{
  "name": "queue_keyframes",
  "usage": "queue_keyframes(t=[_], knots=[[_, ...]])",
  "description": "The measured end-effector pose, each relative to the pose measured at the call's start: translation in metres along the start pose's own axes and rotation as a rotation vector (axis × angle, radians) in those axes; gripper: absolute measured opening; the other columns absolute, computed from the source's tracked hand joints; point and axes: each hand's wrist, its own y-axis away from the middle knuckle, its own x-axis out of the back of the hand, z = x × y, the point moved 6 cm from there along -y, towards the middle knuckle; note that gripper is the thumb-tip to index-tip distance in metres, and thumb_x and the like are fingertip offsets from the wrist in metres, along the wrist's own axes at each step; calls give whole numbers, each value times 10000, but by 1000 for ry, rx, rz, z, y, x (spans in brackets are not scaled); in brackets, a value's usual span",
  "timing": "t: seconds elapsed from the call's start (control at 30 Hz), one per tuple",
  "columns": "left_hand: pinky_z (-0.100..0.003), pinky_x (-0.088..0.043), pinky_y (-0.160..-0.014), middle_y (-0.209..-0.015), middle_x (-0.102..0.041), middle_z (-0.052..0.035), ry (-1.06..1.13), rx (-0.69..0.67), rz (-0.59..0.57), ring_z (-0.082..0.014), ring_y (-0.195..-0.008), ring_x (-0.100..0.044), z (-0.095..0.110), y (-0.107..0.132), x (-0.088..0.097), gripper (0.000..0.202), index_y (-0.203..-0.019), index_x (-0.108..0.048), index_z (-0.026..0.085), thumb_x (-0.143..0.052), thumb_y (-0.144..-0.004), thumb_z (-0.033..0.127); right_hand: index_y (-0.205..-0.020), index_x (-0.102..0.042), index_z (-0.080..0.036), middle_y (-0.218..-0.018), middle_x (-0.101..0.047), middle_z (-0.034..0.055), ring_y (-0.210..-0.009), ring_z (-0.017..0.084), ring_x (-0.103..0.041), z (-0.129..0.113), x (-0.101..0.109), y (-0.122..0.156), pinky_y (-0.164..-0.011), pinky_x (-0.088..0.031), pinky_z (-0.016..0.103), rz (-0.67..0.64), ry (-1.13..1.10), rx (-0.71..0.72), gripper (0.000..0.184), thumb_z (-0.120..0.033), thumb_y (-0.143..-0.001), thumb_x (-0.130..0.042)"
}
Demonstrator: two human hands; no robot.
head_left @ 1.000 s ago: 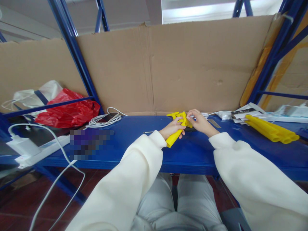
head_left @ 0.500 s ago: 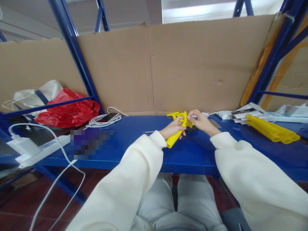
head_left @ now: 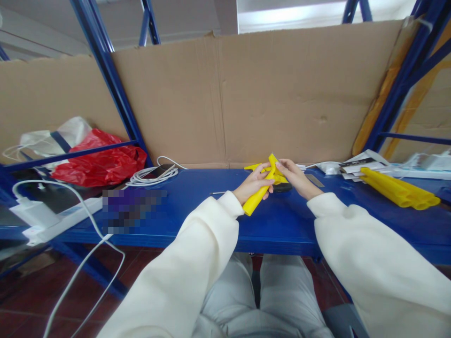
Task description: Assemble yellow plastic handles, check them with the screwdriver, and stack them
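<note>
A yellow plastic piece with a tube-like lower end [head_left: 255,201] slants up from the table towards the cardboard. My left hand [head_left: 252,184] is wrapped round its middle. At the upper part, my right hand [head_left: 291,175] holds the piece from the right, fingers bent against it. Behind my hands lie more yellow plastic parts [head_left: 251,167], partly hidden. Below my right hand, a flat dark object [head_left: 282,187] sits on the blue table [head_left: 197,211]. A thin metal rod [head_left: 216,193] pokes out left of my left wrist.
Several yellow tubes [head_left: 398,190] lie at the right beside papers [head_left: 362,162]. A coiled white cable [head_left: 152,176], a red plastic bag [head_left: 102,157] and a white power strip [head_left: 66,218] are at the left. A cardboard wall [head_left: 225,98] closes the back.
The yellow piece has turned so that its upper end points up. My right hand's fingers have come down against it, and more of the dark object shows.
</note>
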Motion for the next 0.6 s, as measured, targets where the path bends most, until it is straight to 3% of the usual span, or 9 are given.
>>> queue_keyframes(t=[0.13, 0.27, 0.47, 0.6], knots=[[-177, -399, -420, -997, -652, -37, 58, 14, 58, -60, -491, -549, 3, -1, 2, 720, -1406, -432, 245, -687, -753, 80, -1085, -609, -222, -1139, -672, 126, -1117, 272, -628, 9, 5, -5, -970, -524, 440, 78, 165, 32, 611, -761, -800, -578], [-174, -394, -425, -944, -639, -27, 98, 10, 227, -66, -497, -539, 8, -3, 14, 665, -1391, -433, 234, -618, -782, 39, -1116, -632, -182, -1219, -651, 188, -1159, 331, -611, 14, 20, -11, -1032, -468, 529, 113, 435, 137, 561, -638, -791, -657], [-153, -403, -430, -926, -628, -32, 101, 68, 577, -59, -505, -524, 8, 1, 41, 587, -1379, -410, 211, -501, -841, -3, -832, -727, -229, -907, -728, 111, -912, 314, -689, 34, 23, -7, -882, -549, 482, -310, 744, 146, 333, -550, -747, -727], [-153, -411, -425, -952, -624, -49, 101, 118, 691, -69, -524, -541, 4, 3, 49, 573, -1379, -395, 204, -474, -854, -11, -820, -744, -250, -852, -726, 79, -826, 294, -694, 45, 26, -4, -785, -575, 431, -397, 767, 132, 307, -485, -642, -829]])
